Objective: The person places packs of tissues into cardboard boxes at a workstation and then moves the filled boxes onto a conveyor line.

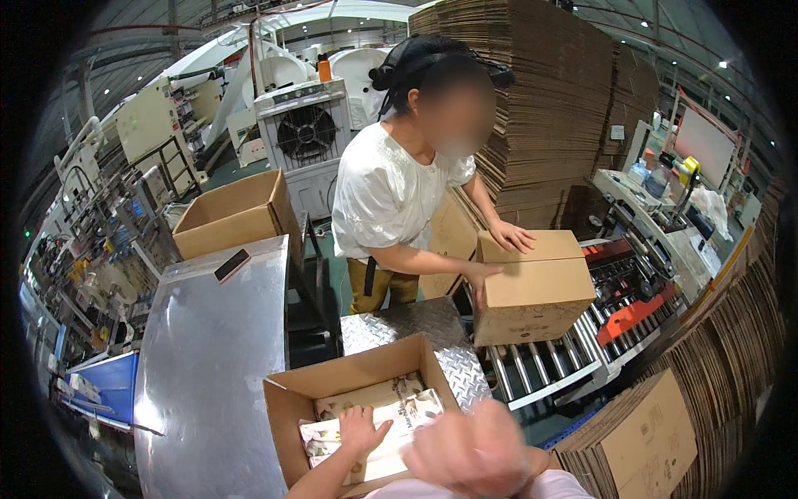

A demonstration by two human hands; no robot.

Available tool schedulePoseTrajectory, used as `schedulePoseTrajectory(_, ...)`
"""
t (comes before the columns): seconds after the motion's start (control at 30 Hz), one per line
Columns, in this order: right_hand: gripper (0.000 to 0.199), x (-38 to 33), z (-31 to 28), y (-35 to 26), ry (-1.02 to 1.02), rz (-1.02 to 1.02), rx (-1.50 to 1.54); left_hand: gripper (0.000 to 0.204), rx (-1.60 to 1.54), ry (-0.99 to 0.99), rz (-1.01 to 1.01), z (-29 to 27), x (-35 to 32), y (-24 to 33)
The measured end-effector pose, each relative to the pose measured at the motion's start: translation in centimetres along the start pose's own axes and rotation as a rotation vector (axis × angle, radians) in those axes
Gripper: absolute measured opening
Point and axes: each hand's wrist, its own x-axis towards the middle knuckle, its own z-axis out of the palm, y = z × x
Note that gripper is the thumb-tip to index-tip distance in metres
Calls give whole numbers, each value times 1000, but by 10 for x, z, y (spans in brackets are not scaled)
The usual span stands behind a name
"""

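My left hand (362, 430) reaches into an open cardboard box (287, 424) and rests on white printed packets (399, 416), its thumb and fingers apart. The packets lie side by side in the box. Over the box's near right corner is my right hand (470, 449), smeared by motion and close to the camera. Its fingers cannot be made out, nor can anything in them.
A co-worker in a white top (382, 183) holds a closed carton (536, 287) on the roller conveyor (540, 370). A phone (232, 265) lies on the metal table (216, 358), near another open box (229, 220). Flattened cartons (549, 91) are stacked behind and at right.
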Motion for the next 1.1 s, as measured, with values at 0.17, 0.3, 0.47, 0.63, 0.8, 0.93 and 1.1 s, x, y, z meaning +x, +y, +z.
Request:
schedulePoseTrajectory(0.17, 10, 0, -119, 103, 88, 532, -752, 62, -105, 69, 32, 15, 6, -1)
schedulePoseTrajectory(0.3, 20, -55, -215, 157, 19, 649, -1460, 53, 7, 53, 72, 27, 16, 3)
schedulePoseTrajectory(0.47, 63, -98, -245, 173, -526, 1354, -1849, 28, -101, 183, 38, 21, 9, -10)
schedulePoseTrajectory(0.63, 107, -124, -260, 177, -741, 1613, -1836, 23, -243, -8, -12, -8, 6, 5)
schedulePoseTrajectory(0.8, 129, -124, -238, 183, -760, 1593, -2034, 24, -155, 190, 69, 34, 13, -9)
schedulePoseTrajectory(0.93, 134, -134, -238, 189, -784, 1509, -2018, 35, -372, 46, -95, 2, 10, -13)
schedulePoseTrajectory(1.1, 131, -130, -240, 189, -797, 1469, -2010, 47, -544, 117, -47, -153, 6, -71)
